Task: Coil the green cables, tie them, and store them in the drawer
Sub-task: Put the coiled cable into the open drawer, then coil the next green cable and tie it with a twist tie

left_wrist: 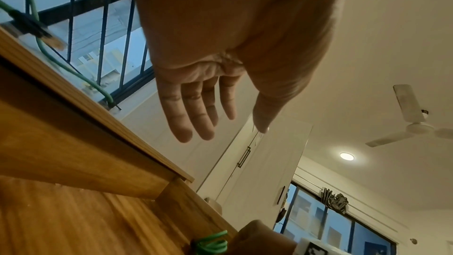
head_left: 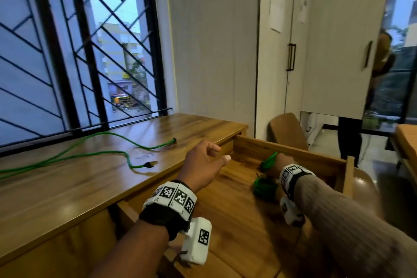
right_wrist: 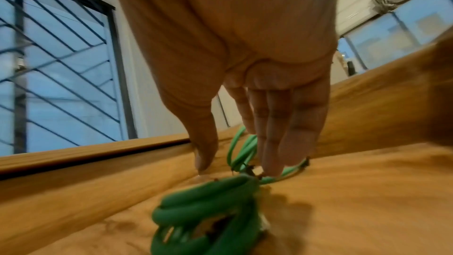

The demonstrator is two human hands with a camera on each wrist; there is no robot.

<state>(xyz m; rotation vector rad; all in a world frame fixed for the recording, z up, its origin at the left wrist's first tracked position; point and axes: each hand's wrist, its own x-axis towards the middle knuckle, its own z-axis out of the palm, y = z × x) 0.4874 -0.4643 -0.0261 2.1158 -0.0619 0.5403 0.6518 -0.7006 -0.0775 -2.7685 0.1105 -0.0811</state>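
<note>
drawer lying open | two green coils sitting at 2 o'clock | right hand fingers extended, touching far coil | left hand hovering, fingers relaxed | loose cable lying uncoiled at 10 o'clock

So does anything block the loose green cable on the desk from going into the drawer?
Nothing visible does. The loose cable lies uncoiled on the desktop; the drawer stands open beside it, holding two coiled bundles with bare floor left.

right hand hidden behind wrist
</note>
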